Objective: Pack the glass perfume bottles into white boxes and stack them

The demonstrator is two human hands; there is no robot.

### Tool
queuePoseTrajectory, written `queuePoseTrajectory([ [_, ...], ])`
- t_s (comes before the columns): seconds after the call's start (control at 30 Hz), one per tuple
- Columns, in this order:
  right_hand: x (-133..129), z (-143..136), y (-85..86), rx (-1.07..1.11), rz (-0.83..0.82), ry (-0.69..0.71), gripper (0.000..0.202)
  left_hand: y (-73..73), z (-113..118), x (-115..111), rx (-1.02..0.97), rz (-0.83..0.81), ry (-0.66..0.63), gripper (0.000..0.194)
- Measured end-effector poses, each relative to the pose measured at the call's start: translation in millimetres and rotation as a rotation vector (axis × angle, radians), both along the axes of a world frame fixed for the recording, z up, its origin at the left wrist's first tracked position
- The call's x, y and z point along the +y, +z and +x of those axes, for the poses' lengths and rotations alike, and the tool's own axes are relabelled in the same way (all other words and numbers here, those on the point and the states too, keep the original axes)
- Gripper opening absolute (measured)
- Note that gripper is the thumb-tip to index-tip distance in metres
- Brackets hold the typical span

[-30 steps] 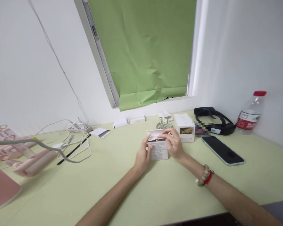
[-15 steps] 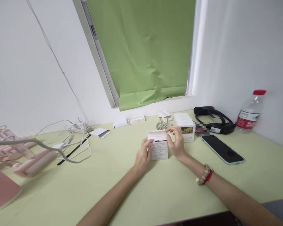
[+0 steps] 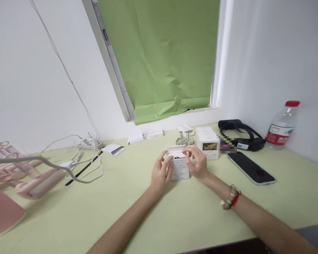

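Observation:
Between my hands a small white box (image 3: 180, 171) stands upright on the table, small print on the side facing me and its lid flap raised at the top. My left hand (image 3: 160, 172) grips the box's left side, fingers bent around its upper left corner. At the upper right, my right hand (image 3: 197, 163) pinches the box by its flap and edge with thumb and fingers. Just behind the box are small clear glass bottles (image 3: 184, 139). A larger white box (image 3: 207, 143) with a picture on its front sits right of them.
A phone (image 3: 251, 168), a black headset (image 3: 250, 141) and a red-capped water bottle (image 3: 281, 128) lie or stand to the right. White cartons (image 3: 113, 149) are at the back left. Cables (image 3: 92, 165), a pink rack (image 3: 39, 181) and a pink object (image 3: 4, 211) occupy the left.
My right hand has shifted left, bringing its fingertips onto the flap and upper edge. The fingers of my left hand have risen to the flap's left end. The box stays in place.

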State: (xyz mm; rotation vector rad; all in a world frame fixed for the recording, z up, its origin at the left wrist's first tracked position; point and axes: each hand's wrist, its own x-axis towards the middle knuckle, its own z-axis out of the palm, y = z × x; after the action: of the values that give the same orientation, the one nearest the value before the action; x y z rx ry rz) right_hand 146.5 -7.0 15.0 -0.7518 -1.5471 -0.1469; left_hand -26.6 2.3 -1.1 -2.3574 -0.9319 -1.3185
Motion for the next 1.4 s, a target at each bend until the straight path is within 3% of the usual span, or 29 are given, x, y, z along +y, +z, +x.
queuePoseTrajectory([
  [0.1,1,-2,-3.3,0.046,-0.094,0.039,0.012,1.7,-1,1,0.023,-0.025,-0.056,0.034],
  [0.33,7,-3,4.5,0.556,-0.45,0.225,0.037,1.3,-1,3,0.042,-0.11,-0.079,0.037],
  [0.57,11,-2,11.9,0.706,-0.588,0.371,0.041,2.8,-2,3,0.041,-0.128,-0.13,0.038],
  [0.83,6,-2,18.4,0.716,-0.704,0.417,0.039,-2.1,-3,5,0.023,-0.054,-0.12,0.041],
  [1.1,4,-4,12.3,0.541,-0.68,0.429,0.03,0.6,4,-2,-0.168,-0.266,-0.092,0.025],
  [1.4,9,2,8.8,0.448,-0.675,0.571,0.025,-1.1,3,3,-0.067,-0.009,-0.134,0.025],
])
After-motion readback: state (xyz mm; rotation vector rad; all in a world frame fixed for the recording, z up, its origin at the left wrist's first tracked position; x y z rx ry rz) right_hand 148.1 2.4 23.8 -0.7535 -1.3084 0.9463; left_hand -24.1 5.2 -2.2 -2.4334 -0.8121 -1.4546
